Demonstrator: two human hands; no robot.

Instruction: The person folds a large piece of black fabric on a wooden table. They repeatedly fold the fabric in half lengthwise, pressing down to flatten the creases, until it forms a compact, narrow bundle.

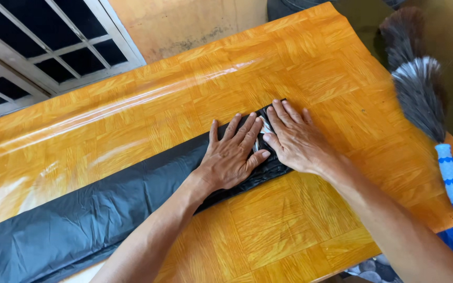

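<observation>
The table (300, 230) is covered with a glossy orange sheet printed in a wood-parquet pattern. A feather duster (420, 89) lies at the table's right edge, its dark and grey plumes pointing away and its blue-and-white handle (451, 175) nearest the camera. Beyond the table's far left corner stands a window grille (43, 47) with pale bars, and beside it a tan wall (184, 23).

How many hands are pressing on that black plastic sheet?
2. The left hand lies flat on the black plastic sheet near its folded end; the right hand presses beside it on the same end. No other hands show.
</observation>
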